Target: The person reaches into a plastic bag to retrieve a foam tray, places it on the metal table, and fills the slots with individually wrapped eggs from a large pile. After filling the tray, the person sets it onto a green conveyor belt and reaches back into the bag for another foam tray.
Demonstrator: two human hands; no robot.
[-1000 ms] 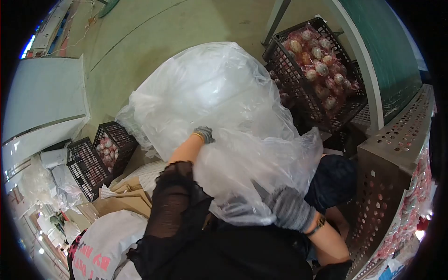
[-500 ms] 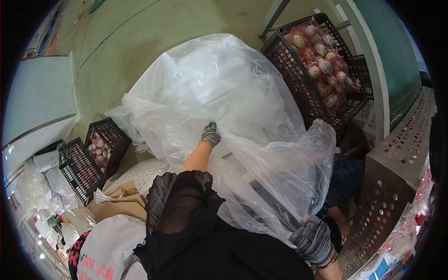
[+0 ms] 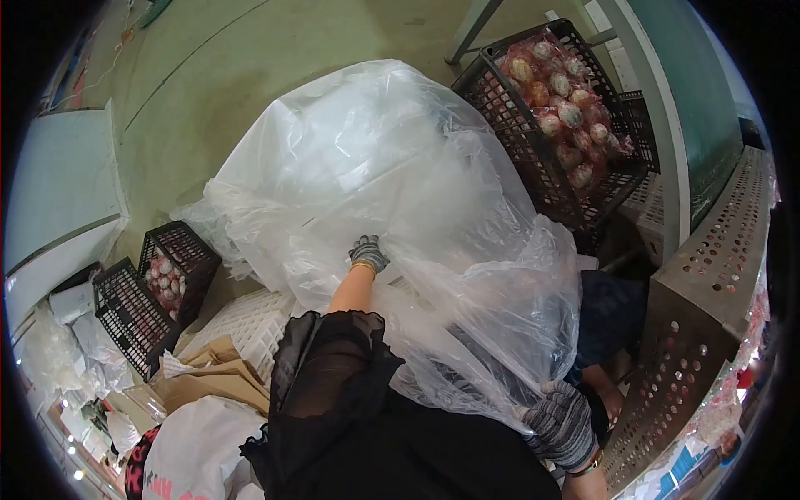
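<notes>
A large clear plastic sheet [image 3: 467, 192] covers a bulky white load in the middle of the view. My left hand [image 3: 368, 254], in a grey glove, lies on the sheet near its centre with the fingers slightly apart. At the lower right, my right hand [image 3: 565, 429], also gloved, is closed around a gathered edge of the same sheet. Loose folds stretch from that hand up over the load. What lies beneath the plastic is blurred.
Black crates [image 3: 533, 150] of wrapped round items stand at the upper right, others [image 3: 179, 267] at the left. A perforated metal frame [image 3: 692, 308] borders the right. Cardboard [image 3: 212, 379], a white crate [image 3: 250, 321] and a white bag [image 3: 200, 442] lie lower left.
The view has shifted slightly. My left hand sits a little lower and further left, its fingers more spread. Folds of plastic have moved near my right hand, which keeps its hold.
</notes>
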